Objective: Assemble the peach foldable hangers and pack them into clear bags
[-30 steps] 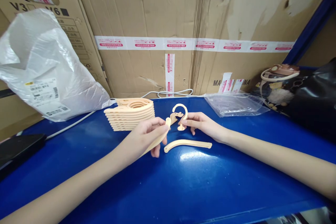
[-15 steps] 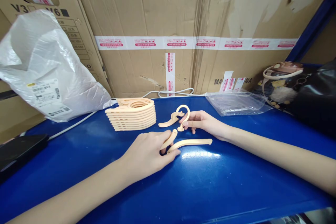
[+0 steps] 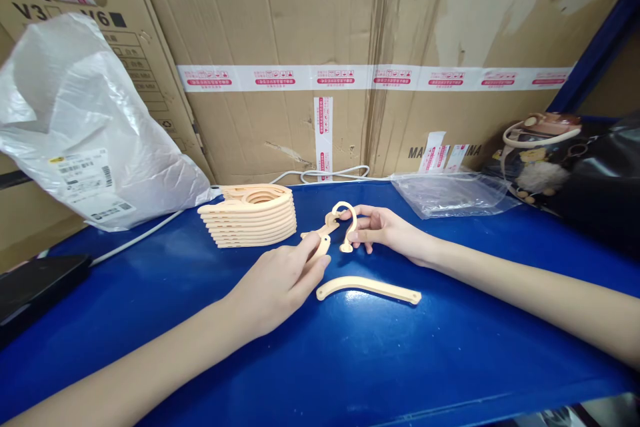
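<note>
Well, bulging white bag [image 3: 100,127], right hand [image 3: 377,230] holding hook [image 3: 355,219]

Taped cardboard [image 3: 280,20] behind blue tabletop [image 3: 380,360]

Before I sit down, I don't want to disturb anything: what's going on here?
A person's right hand holds a cream hook, their left hand a cream strip, the two apart. A curved piece lies nearer on the blue table; a stack of cream parts sits farther back, left.
</note>
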A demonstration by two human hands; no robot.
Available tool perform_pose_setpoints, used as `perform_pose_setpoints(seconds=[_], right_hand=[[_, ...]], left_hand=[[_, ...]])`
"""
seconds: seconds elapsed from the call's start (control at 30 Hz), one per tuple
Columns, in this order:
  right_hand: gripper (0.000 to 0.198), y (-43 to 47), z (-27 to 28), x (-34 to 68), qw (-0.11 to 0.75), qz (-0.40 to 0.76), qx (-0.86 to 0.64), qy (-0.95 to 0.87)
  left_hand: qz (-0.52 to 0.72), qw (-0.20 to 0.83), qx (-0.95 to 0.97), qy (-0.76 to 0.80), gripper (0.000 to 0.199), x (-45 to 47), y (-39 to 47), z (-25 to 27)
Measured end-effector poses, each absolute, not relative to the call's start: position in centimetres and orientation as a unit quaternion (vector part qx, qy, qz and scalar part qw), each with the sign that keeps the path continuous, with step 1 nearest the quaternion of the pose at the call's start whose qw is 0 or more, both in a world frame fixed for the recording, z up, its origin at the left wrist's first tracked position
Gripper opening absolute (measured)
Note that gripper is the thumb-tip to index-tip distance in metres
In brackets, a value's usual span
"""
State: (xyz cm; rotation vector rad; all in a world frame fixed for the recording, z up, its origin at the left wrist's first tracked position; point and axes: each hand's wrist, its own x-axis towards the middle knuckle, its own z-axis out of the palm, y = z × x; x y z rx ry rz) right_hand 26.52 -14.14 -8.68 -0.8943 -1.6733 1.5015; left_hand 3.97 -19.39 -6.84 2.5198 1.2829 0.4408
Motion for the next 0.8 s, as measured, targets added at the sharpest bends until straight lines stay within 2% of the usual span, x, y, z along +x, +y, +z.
perform_pose_setpoints(seconds=[0.17,0.47,0.8], right_hand=[[0.045,-14.23,-8.52,26.5,0.349,0.571,-0.352,-0.655],[0.056,-14.37,-8.3,26.41,0.373,0.583,-0.349,-0.631],[0.053,-14.69,-8.14,26.5,0.36,0.592,-0.335,-0.639]], left_hand=[[0.111,0.056,0.899,0.42,0.034,3.95,-19.29,-7.09],[0.075,-0.05,0.912,0.401,0.031,4.35,-19.43,-7.42],[0.125,-0.05,0.924,0.358,0.035,4.07,-19.04,-7.87]])
